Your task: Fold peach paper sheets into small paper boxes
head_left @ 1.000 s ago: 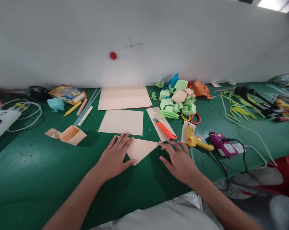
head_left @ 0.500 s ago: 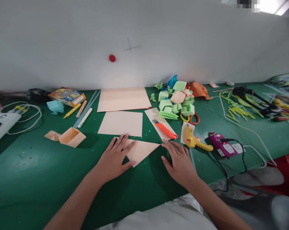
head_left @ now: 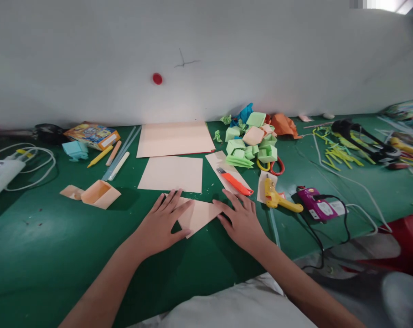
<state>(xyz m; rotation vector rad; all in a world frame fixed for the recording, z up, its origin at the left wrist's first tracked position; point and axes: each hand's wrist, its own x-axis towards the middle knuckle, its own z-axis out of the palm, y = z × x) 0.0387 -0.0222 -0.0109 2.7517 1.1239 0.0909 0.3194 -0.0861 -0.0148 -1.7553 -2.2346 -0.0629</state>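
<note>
A peach paper folded into a triangle (head_left: pixel 198 214) lies flat on the green table in front of me. Over its left part rests my left hand (head_left: pixel 163 222), fingers spread flat. My right hand (head_left: pixel 242 222) lies on the triangle's right corner, its fingers stretched out and covering that tip. Just beyond the triangle is a flat peach sheet (head_left: pixel 170 174), with a larger peach sheet (head_left: pixel 175 139) behind it near the wall. An orange utility knife (head_left: pixel 234 182) lies on a narrow peach strip (head_left: pixel 214 159) beyond my right hand.
Folded green and peach paper pieces (head_left: pixel 250 141) are heaped behind the knife, beside scissors (head_left: pixel 278 167). A yellow glue gun (head_left: pixel 278 198) and a purple device (head_left: pixel 317 205) with cables lie at right. An open peach paper box (head_left: pixel 101 195) and a power strip (head_left: pixel 6 171) are at left.
My right hand has shifted left, from beside the triangle's right tip onto it. My left hand stays on the paper. The whole view has moved slightly.
</note>
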